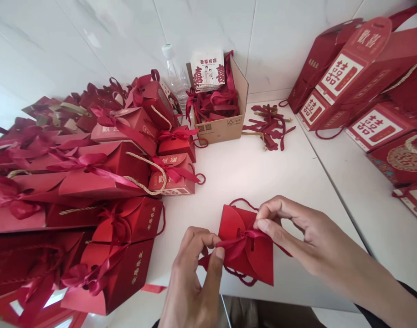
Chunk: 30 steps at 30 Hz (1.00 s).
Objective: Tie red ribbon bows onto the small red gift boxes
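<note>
A small red gift box (264, 269) with a curved flap and dark red cord handles stands near the front edge of the white table. Across its top runs a dark red satin ribbon (236, 247), gathered in the middle at the slots. My left hand (198, 269) pinches the ribbon at the box's left side between thumb and fingers. On the opposite side my right hand (286, 228) pinches another part of the ribbon, with thumb and index finger together. A loose ribbon end hangs below the right hand. The knot itself is partly covered by ribbon.
Many ribbon-tied red boxes (122, 168) crowd the left. At the back, a cardboard box (222, 130) holds ribbons and printed cards (208, 70), beside a clear plastic bottle (174, 73). Loose ribbon strips (271, 125) lie right of it. More red boxes (352, 77) stand far right.
</note>
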{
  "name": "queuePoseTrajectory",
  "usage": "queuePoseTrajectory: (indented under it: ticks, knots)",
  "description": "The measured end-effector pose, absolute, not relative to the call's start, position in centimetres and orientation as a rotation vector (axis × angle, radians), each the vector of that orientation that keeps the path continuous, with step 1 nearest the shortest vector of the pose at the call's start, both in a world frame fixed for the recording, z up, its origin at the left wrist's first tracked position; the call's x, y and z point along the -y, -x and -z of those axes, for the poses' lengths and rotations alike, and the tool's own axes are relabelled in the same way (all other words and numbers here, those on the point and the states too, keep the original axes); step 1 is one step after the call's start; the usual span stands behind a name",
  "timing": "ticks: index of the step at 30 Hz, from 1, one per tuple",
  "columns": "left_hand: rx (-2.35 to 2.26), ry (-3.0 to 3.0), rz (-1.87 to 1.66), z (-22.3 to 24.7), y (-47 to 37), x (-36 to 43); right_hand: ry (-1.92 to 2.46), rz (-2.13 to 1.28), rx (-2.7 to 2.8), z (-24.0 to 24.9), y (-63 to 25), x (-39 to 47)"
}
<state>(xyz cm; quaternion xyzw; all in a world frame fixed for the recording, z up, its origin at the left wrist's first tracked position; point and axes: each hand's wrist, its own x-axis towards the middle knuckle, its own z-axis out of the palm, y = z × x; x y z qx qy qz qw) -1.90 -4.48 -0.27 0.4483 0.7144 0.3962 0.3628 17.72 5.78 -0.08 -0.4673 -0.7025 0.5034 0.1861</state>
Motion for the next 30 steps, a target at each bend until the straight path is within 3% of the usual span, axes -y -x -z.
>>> queuePoseTrajectory:
  ticks: [6, 14, 23, 30]
  knots:
    - [-1.944, -1.009, -1.129, 0.5, 2.0, 5.3, 1.49, -1.174, 1.993, 0.1, -19.1, -5.2]
    - [-1.965, -1.571, -1.003, -0.1, 0.5, 3.7, 1.362, -1.062, 2.054, 0.5, -18.8, -4.7]
    - [-1.903, -1.524, -0.907, 0.8, 0.7, 3.3, 1.137, -0.697, 2.134, -0.3, -18.8, -5.7]
    - [-1.861, -1.594, -0.875, 0.1, 0.5, 2.9, 1.039, -0.68, 2.087, -0.8, -17.5, -5.8]
